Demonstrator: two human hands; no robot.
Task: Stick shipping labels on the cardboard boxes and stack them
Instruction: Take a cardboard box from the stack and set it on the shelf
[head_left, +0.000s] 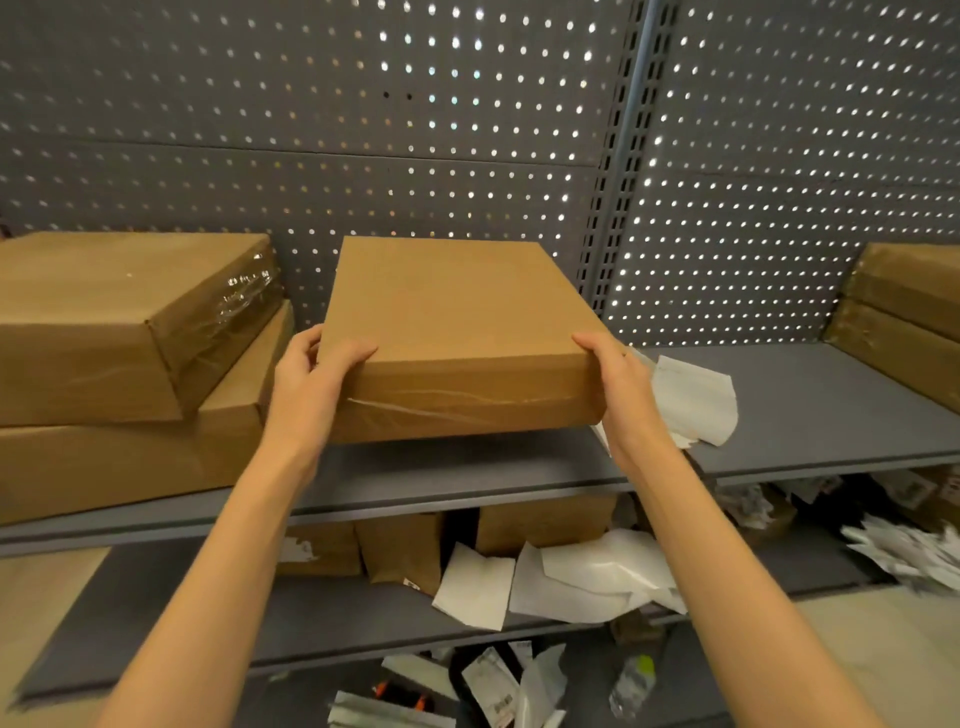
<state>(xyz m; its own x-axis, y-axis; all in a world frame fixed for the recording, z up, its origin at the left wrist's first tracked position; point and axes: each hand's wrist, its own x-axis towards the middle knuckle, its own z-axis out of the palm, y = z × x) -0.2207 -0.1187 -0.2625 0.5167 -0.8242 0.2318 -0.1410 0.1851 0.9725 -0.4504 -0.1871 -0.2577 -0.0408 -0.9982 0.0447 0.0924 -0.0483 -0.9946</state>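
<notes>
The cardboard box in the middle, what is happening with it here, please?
A person holds the flat cardboard box with both hands: the left hand grips its near left corner and the right hand its near right corner. The box is at the upper grey shelf, its near edge raised off the shelf. No shipping label shows on its top. To the left is a stack of two boxes; more boxes sit at the right edge. White papers lie behind the right hand.

Two bare forearms are seen, ending in a left hand (306, 384) and a right hand (626, 395), with no sleeves, gloves, rings or watches worn.
</notes>
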